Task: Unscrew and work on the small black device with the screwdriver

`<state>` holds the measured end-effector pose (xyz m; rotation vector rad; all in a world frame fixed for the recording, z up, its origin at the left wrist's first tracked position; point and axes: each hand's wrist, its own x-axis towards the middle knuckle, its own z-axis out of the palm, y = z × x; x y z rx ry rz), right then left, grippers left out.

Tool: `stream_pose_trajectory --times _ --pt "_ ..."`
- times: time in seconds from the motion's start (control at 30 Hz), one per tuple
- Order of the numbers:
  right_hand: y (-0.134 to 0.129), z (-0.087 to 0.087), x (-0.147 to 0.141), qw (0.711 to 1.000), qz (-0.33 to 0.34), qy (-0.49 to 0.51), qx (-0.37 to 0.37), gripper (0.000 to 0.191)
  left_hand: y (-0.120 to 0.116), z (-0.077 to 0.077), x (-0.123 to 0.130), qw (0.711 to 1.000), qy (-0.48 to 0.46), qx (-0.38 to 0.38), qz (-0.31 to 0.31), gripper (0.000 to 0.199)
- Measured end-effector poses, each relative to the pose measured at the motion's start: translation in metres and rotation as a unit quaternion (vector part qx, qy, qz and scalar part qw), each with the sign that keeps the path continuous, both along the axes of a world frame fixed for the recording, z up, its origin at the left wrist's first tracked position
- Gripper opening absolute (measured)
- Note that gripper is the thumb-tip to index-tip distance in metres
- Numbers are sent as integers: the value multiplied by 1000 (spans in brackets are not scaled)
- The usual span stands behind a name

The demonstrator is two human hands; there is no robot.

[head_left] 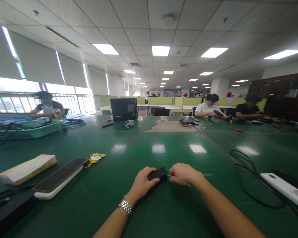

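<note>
My left hand [143, 182], with a metal watch on its wrist, is closed around a small black box-shaped device [160, 174] just above or on the green table. My right hand [184, 174] grips a screwdriver [169, 175]; a bit of red handle shows between the fingers, and its thin shaft points left at the device's right end. Whether the tip touches the device I cannot tell. Past my right wrist, a thin metal rod [209, 175] shows on the table, its other end hidden behind the arm.
On the left are a phone [61, 173] on a white block, a tissue pack [27, 168], a yellow wrapper [95, 158] and a green basket [39, 130]. Right: black cables [248, 178], a white device [286, 190], another screwdriver [240, 131]. A monitor [124, 109] and several people are farther off.
</note>
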<state>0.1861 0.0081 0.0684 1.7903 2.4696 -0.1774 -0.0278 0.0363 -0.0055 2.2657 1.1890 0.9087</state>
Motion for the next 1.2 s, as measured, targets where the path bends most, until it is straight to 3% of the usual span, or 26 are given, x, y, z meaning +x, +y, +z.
stream_pose_trajectory --times 0.17,0.3,0.9,1.2 --pt "16 -26 0 998 2 46 -35 23 4 -3 -2 1000 -19 -1 7 36" --pt "20 -34 -3 998 -14 63 -28 30 4 -5 0 999 -25 4 21 36" --pt "24 -38 -3 997 -34 66 -14 32 -4 -1 7 993 73 28 89 39" --pt "24 -28 9 995 -25 89 -46 31 -2 -2 6 992 81 32 86 40"
